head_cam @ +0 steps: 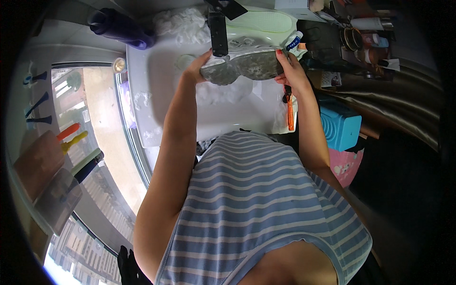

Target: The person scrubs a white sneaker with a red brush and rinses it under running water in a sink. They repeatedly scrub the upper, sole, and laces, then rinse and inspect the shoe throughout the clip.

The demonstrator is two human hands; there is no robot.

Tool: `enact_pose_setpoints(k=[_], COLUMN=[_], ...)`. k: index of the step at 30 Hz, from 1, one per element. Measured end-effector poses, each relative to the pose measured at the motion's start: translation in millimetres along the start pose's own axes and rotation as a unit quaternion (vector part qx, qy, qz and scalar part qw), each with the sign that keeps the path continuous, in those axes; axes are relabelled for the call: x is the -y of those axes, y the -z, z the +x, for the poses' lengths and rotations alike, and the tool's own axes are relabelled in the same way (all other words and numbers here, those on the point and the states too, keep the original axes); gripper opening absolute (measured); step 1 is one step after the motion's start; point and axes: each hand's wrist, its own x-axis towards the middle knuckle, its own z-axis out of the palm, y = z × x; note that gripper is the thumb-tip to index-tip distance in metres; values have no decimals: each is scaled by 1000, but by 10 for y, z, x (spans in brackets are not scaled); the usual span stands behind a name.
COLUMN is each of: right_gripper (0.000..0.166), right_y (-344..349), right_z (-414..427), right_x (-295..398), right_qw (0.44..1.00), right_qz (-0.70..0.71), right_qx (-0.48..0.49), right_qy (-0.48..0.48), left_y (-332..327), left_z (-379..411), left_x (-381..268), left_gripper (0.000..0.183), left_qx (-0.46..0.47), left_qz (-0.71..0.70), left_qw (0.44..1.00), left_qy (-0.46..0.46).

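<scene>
My left hand (198,67) grips the left end of a wet grey garment (249,66) with two rounded cups, which looks like a bra. The opposite end is in my right hand (290,71), thumb on top and fingers beneath. Stretched sideways between them, it is held above a white sink basin (174,117). Whitish suds or wet fabric lie along its upper edge. Below it, white foam (228,92) sits in the basin. A black bar (218,34) in front of the view hides part of the garment's far edge.
A pale green ribbed washboard (263,21) and bunched white mesh (183,25) lie at the back. A dark purple bottle (119,28) stands at the left corner. An orange-handled item (290,114) and a tube (294,41) are on the right rim, near a blue plastic container (343,124).
</scene>
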Motion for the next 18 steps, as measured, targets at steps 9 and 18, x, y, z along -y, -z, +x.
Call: enact_pose_setpoints(k=[9, 18], right_gripper=[68, 65], right_y=[-225, -727], right_z=[371, 817], right_x=[103, 3], right_qw=[998, 976], right_qz=[-44, -100], right_qx=[37, 172], right_qy=[-20, -91], left_y=[799, 676], left_z=[-123, -1107], left_x=[23, 73], left_gripper=[55, 62], left_qx=[46, -40], left_qz=[84, -71], left_qw=[994, 996], left_qy=[-60, -22])
